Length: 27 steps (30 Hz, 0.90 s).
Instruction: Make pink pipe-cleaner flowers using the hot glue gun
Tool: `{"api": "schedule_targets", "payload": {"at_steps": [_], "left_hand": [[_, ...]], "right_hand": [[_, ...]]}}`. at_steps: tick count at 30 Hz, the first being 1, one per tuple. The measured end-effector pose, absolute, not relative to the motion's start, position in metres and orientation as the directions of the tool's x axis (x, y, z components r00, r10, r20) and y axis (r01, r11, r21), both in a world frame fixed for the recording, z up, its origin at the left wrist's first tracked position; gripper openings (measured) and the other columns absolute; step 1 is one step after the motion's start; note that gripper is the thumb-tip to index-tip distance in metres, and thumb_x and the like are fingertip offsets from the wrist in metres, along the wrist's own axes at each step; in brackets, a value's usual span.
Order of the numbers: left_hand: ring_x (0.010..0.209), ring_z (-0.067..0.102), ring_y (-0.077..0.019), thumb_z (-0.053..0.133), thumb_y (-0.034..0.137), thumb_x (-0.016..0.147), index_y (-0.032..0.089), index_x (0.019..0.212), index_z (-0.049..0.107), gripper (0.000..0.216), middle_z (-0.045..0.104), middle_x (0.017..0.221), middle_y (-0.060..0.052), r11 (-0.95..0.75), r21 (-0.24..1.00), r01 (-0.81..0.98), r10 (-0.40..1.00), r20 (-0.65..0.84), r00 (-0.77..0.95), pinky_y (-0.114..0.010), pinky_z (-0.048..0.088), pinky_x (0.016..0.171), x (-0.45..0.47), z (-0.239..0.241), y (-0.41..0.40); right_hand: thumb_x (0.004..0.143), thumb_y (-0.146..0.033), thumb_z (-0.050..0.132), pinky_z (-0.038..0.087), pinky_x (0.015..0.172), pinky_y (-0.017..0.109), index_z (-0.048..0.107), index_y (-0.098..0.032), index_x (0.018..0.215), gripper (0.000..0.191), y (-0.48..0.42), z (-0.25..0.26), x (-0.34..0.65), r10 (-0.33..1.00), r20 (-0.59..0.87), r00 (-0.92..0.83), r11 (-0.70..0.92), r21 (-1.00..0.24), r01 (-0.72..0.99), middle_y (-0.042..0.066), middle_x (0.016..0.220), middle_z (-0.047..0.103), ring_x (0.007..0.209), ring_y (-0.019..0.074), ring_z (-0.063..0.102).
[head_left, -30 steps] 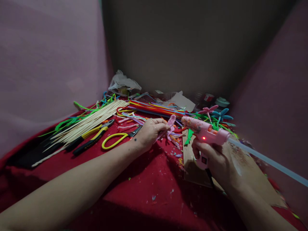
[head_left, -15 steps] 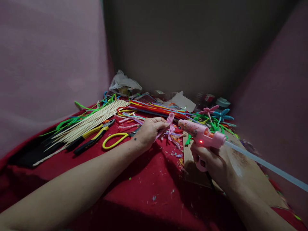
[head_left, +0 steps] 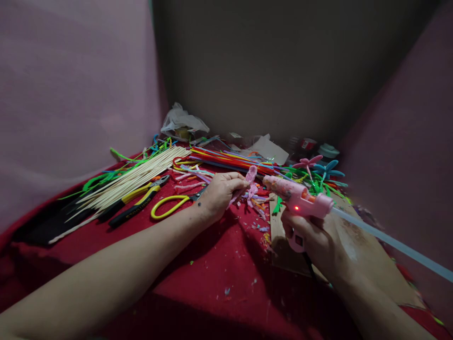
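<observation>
Between the thumb and fingers of my left hand is a pink pipe-cleaner piece with a looped, petal-like end pointing up. My right hand is wrapped round the handle of a pink glue gun, whose small red light is lit. A long translucent glue stick juts from the gun's back toward the right edge. The gun's nozzle points left at the pink piece, with a small gap between them. Yellow-handled scissors lie partly behind my left wrist.
Wooden skewers and yellow-black pliers lie on the left of the red cloth. Coloured pipe cleaners are bundled behind my hands. Cardboard lies under my right arm, with pink and blue pipe-cleaner shapes beyond. A plastic bag sits at the back.
Hardly anything differs. Both hands keep their holds, and the glue gun sits a few pixels further right, along with a slight shift of the whole view.
</observation>
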State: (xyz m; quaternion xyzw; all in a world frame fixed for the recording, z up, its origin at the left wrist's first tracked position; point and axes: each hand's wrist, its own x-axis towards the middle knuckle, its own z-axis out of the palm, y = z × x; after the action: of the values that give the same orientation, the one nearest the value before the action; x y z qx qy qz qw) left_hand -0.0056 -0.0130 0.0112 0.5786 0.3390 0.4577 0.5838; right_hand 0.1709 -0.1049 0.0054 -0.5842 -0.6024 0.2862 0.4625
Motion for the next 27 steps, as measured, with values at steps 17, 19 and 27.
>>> {"api": "schedule_targets", "payload": {"at_steps": [17, 19, 27], "left_hand": [[0.042, 0.036, -0.0068, 0.054, 0.016, 0.068, 0.016, 0.052, 0.05, 0.016, 0.044, 0.046, 0.004, -0.079, 0.984, -0.158, 0.93, 0.129, 0.344, -0.025, 0.025, 0.047, -0.0054, 0.011, -0.0131], [0.041, 0.037, -0.0068, 0.054, 0.016, 0.068, 0.016, 0.053, 0.05, 0.016, 0.044, 0.046, 0.004, -0.076, 0.985, -0.157, 0.931, 0.126, 0.342, -0.025, 0.026, 0.047, -0.0055, 0.0117, -0.0132], [0.042, 0.037, -0.0066, 0.054, 0.016, 0.066, 0.015, 0.052, 0.05, 0.014, 0.045, 0.046, 0.004, -0.064, 0.983, -0.169, 0.931, 0.12, 0.345, -0.024, 0.025, 0.047, -0.0053, 0.0121, -0.0135]], "right_hand": [[0.073, -0.037, 0.053, 0.034, 0.042, 0.026, 0.047, -0.02, 0.054, 0.026, -0.1043, 0.0013, 0.1725, 0.976, 0.187, 0.11, 0.124, -0.898, 0.423, -0.001, 0.051, 0.045, 0.047, 0.0116, 0.039], [0.073, -0.036, 0.054, 0.034, 0.043, 0.027, 0.048, -0.02, 0.053, 0.026, -0.1043, 0.0013, 0.1738, 0.971, 0.22, 0.095, 0.152, -0.87, 0.47, -0.001, 0.052, 0.045, 0.049, 0.012, 0.039], [0.072, -0.032, 0.053, 0.032, 0.042, 0.026, 0.044, -0.02, 0.051, 0.025, -0.1045, 0.0069, 0.1688, 0.963, 0.256, 0.087, 0.195, -0.88, 0.434, -0.001, 0.051, 0.043, 0.048, 0.0115, 0.038]]}}
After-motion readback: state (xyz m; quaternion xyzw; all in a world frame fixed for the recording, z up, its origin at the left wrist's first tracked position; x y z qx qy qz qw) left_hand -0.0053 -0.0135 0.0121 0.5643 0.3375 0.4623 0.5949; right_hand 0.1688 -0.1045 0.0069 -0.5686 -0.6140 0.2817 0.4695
